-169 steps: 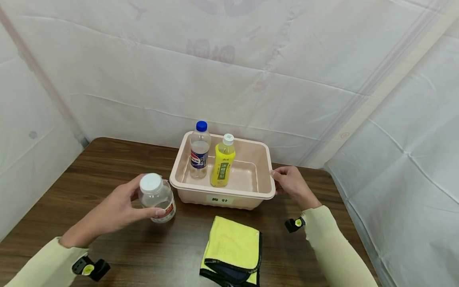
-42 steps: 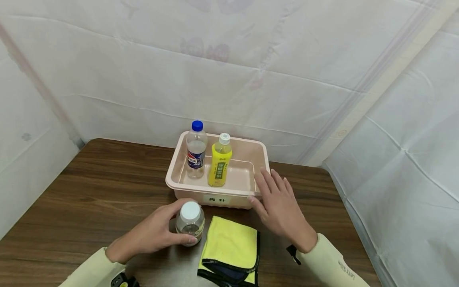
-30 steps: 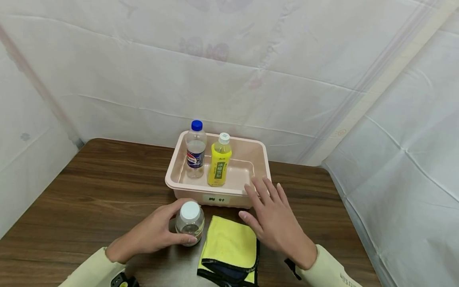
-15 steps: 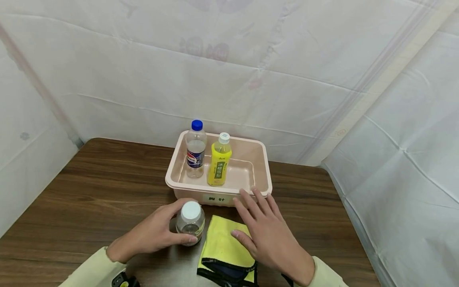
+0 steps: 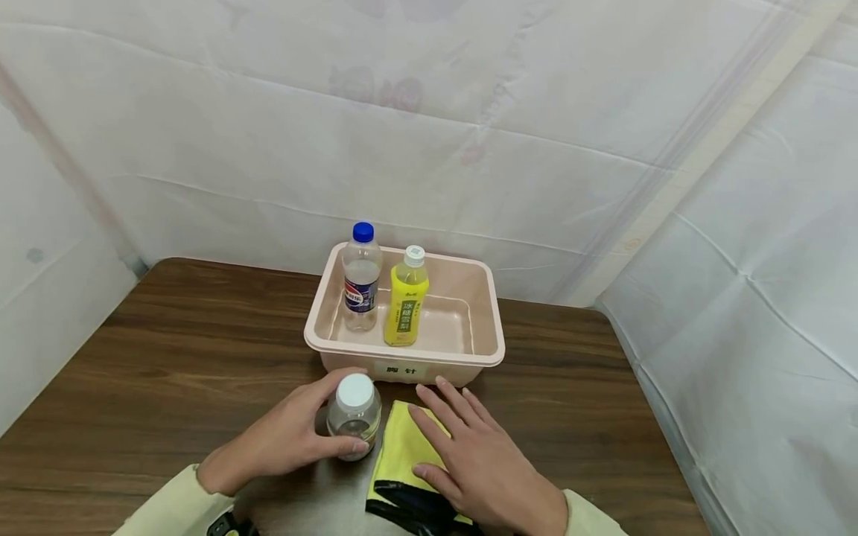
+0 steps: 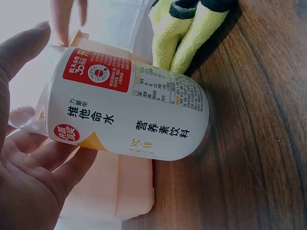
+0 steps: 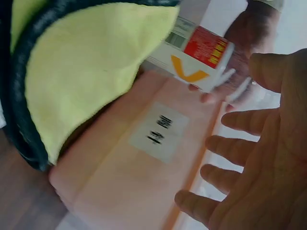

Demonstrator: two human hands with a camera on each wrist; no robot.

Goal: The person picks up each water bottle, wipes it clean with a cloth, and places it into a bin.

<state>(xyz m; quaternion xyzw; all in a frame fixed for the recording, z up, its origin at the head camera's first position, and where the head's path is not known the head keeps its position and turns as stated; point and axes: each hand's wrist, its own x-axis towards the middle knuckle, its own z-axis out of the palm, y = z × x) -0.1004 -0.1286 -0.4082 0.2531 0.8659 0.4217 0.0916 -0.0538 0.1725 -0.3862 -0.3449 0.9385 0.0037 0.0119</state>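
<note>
My left hand grips a clear drink bottle with a white cap, thumb on one side and fingers round the other. The bottle is upright between the bin and the cloth's left edge; its white label with a red patch fills the left wrist view. My right hand, fingers spread and fairly straight, is over a folded yellow cloth with black edging and hides its right part. In the right wrist view the spread fingers hold nothing. Whether that hand touches the cloth, I cannot tell.
Behind the hands stands a pale pink bin with a white label on its front. Inside it are a blue-capped bottle and a yellow-labelled bottle, both upright. White sheeting surrounds the brown wooden table.
The left hand has brought its bottle from the bin's left to beside the cloth. My right hand has left the bin's right rim and come nearer, over the cloth.
</note>
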